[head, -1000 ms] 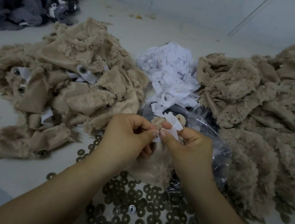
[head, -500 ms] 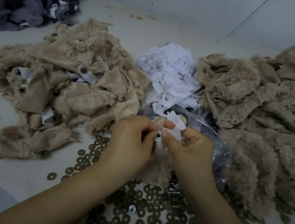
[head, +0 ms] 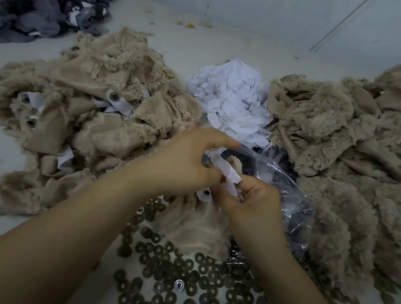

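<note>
Left hand, right hand pinch white strip slanting upper-left to lower-right.

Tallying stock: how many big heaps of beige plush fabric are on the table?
2: left beige plush heap and right beige plush heap, flanking the white paper-scrap pile. Others may be hidden.

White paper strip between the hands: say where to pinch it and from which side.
Pinch the bare middle stretch, coming from the far side over the clear bag. The white paper strip lies tilted; the left hand arches over its upper end and the right hand pinches its lower end. Thin and flat, so press its two faces.
</note>
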{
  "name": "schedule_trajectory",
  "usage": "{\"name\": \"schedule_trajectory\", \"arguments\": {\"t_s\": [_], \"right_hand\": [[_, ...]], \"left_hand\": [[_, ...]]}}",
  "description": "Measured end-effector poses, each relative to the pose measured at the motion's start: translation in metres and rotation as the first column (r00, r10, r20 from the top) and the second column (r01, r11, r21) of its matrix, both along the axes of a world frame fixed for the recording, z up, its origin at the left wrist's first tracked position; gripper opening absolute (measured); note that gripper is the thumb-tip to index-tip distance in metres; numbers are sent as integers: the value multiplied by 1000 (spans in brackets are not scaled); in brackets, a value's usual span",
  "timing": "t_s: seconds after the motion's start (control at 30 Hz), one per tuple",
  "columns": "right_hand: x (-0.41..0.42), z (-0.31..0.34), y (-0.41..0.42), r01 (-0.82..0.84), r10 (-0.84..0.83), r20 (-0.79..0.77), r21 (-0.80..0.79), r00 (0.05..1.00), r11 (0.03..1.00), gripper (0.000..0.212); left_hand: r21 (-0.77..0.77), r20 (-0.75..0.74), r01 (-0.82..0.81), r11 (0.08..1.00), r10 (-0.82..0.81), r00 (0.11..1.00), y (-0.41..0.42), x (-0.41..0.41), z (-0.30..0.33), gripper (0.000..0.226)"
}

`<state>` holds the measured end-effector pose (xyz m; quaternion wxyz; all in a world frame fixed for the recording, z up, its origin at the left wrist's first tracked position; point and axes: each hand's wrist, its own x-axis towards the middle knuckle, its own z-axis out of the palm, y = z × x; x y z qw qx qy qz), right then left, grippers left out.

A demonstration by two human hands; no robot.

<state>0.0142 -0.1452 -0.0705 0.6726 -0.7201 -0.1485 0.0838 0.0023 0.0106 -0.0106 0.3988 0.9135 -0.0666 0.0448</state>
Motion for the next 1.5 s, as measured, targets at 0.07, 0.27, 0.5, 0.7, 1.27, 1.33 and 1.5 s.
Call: {"name": "schedule_trajectory", "arguments": {"t_s": [0.07,0.27,0.5,0.7,1.27,1.33,1.5], "right_hand": [[0,2,-1,-10,10,2,15,1000,1000,8],[1,0,0,-1,1,0,-7,1000,1000,49],[2,1,1,-9,11,-55,35,998,999,24],[3,2,-1,27,-14,-144,87,989,996,21],[6,-2,-2,197,-174,-194,105,965,975,13],[6,-3,-2,208,-185,-181,113,966,972,13],[5,-4,-2,188,-175,-132,99,976,977,14]], "left_hand": [[-75,-61,19,997,-23,998,2,6,3,26],[-154,203,-106,982,136,970,2,18,-8,29],[38,350,-55,998,39,936,5,17,-27,22],[190,266,71,979,-121,956,15,6,-32,35],[334,-204,10,943,62,977,51,-51,-33,19],[488,-171,21,872,73,983,50,-53,-38,19],[450,-120,30,892,28,992,44,-55,-45,17]]}}
